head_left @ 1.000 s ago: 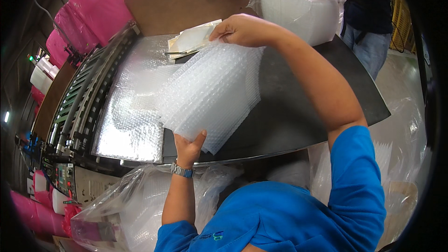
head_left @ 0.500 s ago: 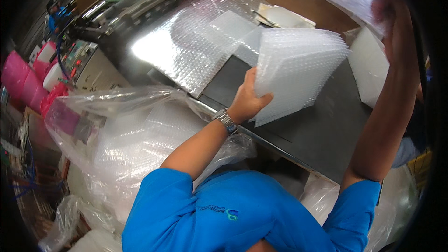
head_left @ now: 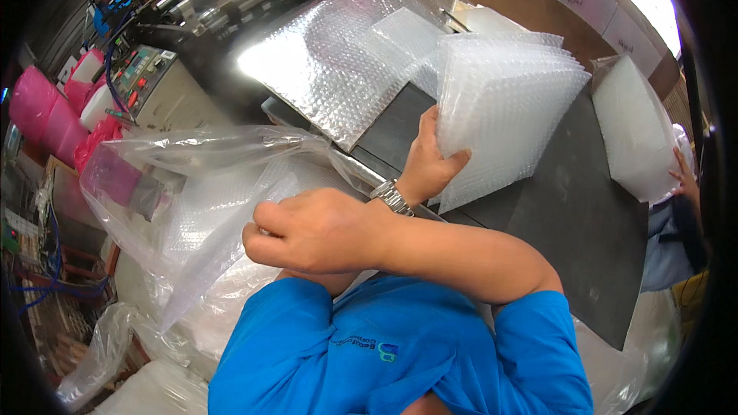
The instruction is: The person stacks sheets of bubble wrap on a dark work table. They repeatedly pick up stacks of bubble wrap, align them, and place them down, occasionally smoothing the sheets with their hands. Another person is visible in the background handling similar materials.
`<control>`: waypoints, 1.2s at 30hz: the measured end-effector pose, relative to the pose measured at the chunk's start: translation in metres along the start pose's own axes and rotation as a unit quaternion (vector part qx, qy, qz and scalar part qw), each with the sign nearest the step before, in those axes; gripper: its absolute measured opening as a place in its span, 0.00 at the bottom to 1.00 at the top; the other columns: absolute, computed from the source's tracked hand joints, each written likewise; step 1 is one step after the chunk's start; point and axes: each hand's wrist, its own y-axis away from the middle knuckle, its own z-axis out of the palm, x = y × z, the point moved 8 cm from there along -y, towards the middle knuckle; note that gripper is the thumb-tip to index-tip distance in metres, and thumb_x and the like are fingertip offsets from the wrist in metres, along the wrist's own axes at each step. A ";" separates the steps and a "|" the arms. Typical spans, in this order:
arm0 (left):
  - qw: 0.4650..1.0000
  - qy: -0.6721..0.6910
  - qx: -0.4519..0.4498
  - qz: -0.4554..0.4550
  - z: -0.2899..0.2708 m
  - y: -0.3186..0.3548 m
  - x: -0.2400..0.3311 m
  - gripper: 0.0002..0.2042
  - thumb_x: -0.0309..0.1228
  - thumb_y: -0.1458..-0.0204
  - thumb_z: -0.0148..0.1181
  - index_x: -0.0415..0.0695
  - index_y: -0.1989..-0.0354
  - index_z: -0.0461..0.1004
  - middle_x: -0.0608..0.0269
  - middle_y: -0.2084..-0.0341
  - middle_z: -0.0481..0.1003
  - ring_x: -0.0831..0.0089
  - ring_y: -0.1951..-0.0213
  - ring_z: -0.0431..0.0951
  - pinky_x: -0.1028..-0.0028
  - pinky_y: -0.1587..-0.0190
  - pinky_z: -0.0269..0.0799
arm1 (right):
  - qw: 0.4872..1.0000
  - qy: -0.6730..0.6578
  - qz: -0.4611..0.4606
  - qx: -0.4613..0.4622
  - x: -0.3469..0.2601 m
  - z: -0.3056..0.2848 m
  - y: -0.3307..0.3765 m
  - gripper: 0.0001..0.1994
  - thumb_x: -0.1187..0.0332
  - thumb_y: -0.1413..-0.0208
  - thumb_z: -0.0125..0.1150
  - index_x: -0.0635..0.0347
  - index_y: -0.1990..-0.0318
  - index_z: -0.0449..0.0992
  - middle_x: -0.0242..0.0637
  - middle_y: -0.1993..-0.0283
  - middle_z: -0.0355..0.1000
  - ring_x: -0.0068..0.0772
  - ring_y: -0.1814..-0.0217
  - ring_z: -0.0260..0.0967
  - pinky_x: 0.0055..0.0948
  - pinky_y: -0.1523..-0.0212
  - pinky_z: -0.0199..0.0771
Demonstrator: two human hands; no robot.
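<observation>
My left hand [head_left: 434, 165], with a metal watch on the wrist, grips one edge of a fanned stack of clear bubble wrap sheets [head_left: 511, 107]. The stack stands tilted on the dark tabletop [head_left: 588, 238]. Crossing over my left forearm, my right hand [head_left: 311, 230] is closed, its fingertips partly hidden. From it a thin bubble wrap sheet [head_left: 219, 261] hangs at a slant, seen nearly edge-on. Below and behind that sheet lies a large open clear plastic bag [head_left: 146, 253] with more bubble wrap [head_left: 196, 219] inside.
Flat bubble wrap [head_left: 330, 61] covers the table's far left, before a roller machine [head_left: 223, 11]. A control box [head_left: 146, 81] and pink rolls [head_left: 50, 115] stand at left. A wrapped bubble wrap bundle [head_left: 634, 131] sits at right, with another person's hand [head_left: 684, 177] beside it.
My right hand has swung from the upper right, across my body, to the left over the bag, bringing a bubble wrap sheet along. My left hand still grips the stack.
</observation>
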 end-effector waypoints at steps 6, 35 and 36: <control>0.999 -0.033 0.023 -0.004 0.001 0.000 0.001 0.34 0.23 0.60 0.60 0.35 0.44 0.49 0.47 0.55 0.67 0.64 0.53 0.70 0.69 0.52 0.65 | 0.987 0.084 0.135 -0.016 0.060 0.066 0.034 0.09 0.72 0.57 0.50 0.62 0.66 0.67 0.38 0.73 0.61 0.36 0.79 0.67 0.30 0.83 0.66; 0.869 0.438 0.210 -0.097 -0.129 -0.072 0.049 0.14 0.33 0.45 0.45 0.36 0.57 0.68 0.58 0.62 0.73 0.65 0.62 0.75 0.70 0.59 0.75 | 0.849 0.068 0.520 -0.060 0.100 -0.057 0.284 0.23 0.61 0.51 0.56 0.52 0.45 0.64 0.47 0.44 0.58 0.44 0.38 0.52 0.46 0.36 0.44; 0.868 0.443 0.201 -0.097 -0.128 -0.074 0.048 0.14 0.33 0.45 0.45 0.36 0.57 0.68 0.57 0.62 0.73 0.65 0.62 0.75 0.69 0.59 0.74 | 0.849 0.064 0.521 -0.060 0.099 -0.056 0.284 0.23 0.61 0.51 0.56 0.52 0.45 0.64 0.47 0.44 0.58 0.44 0.38 0.52 0.47 0.35 0.41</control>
